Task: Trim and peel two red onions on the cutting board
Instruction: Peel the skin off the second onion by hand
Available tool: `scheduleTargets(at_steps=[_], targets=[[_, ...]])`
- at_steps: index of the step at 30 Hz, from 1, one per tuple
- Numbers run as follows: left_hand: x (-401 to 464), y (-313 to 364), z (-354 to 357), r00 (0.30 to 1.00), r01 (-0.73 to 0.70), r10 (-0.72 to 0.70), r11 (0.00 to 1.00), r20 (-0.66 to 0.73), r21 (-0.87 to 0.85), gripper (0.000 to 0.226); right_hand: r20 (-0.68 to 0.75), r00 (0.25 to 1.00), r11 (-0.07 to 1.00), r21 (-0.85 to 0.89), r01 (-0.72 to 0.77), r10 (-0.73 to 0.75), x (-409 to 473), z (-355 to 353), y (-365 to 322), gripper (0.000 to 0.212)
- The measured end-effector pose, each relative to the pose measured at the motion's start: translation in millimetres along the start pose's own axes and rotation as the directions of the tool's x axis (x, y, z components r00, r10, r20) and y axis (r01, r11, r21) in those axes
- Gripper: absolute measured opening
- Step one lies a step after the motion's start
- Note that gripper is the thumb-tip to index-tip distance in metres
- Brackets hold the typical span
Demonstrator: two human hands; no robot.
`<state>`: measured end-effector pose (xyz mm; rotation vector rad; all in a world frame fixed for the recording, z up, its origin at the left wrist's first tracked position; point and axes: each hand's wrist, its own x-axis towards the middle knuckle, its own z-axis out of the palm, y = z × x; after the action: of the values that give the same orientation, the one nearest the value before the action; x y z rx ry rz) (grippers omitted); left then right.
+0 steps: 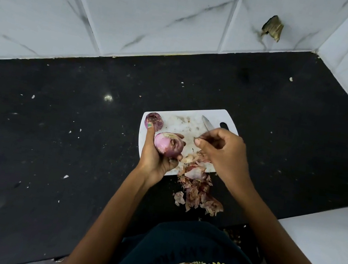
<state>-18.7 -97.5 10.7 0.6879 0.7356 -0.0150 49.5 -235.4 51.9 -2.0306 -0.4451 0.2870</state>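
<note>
Left hand: fingers curled round a pale, largely peeled red onion, held above the near left part of the white cutting board, thumb extended upward alongside it. Right hand: fingers curled, pinching a small scrap of onion skin between thumb and fingertips, just right of the held onion and over the board's right half.

Second red onion: darker purple, resting on the board at its far left corner, just beyond the left thumb tip. Knife: blade lies on the far right area of the board, its handle hidden behind the right hand. Pile of peeled skins: spread from the board's near edge onto the black countertop toward the person.
</note>
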Motion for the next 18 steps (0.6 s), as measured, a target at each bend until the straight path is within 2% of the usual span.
scheduleTargets(at_steps=[3, 4, 5, 7, 9, 11, 14, 18], targets=[[3, 0, -2, 1.000, 0.016, -0.016, 0.999, 0.004, -0.033, 0.074, 0.133, 0.990, 0.928, -0.371, 0.014, 0.038, 5, -5, 17, 0.015], [4, 0, -2, 1.000, 0.015, -0.015, 0.999, 0.003, -0.028, 0.074, 0.168, 0.984, 0.901, -0.432, 0.024, 0.055, 5, -5, 20, 0.015], [4, 0, -2, 1.000, 0.017, -0.017, 1.000, 0.006, -0.024, 0.074, 0.178, 0.983, 0.896, -0.442, 0.032, 0.052, 4, -4, 20, 0.013], [4, -1, -2, 1.000, 0.015, -0.014, 1.000, 0.010, -0.011, 0.074, 0.152, 0.988, 0.934, -0.351, 0.066, -0.013, 3, -1, 12, 0.007], [5, -3, -1, 1.000, -0.008, 0.008, 1.000, 0.006, 0.015, 0.073, 0.124, 0.988, 0.972, -0.201, 0.120, -0.097, 0, 3, 1, 0.012], [6, -4, 0, 0.999, -0.049, 0.049, 0.997, 0.006, 0.057, 0.074, 0.167, 0.974, 0.976, -0.127, 0.175, -0.153, -3, 9, -8, 0.025], [6, -5, 1, 0.995, -0.097, 0.099, 0.990, -0.015, 0.101, 0.072, 0.223, 0.956, 0.961, -0.160, 0.228, -0.190, -6, 18, -12, 0.037], [5, -5, 3, 0.985, -0.157, 0.163, 0.982, -0.052, 0.107, 0.068, 0.157, 0.952, 0.934, -0.206, 0.293, -0.264, -8, 23, -13, 0.031]])
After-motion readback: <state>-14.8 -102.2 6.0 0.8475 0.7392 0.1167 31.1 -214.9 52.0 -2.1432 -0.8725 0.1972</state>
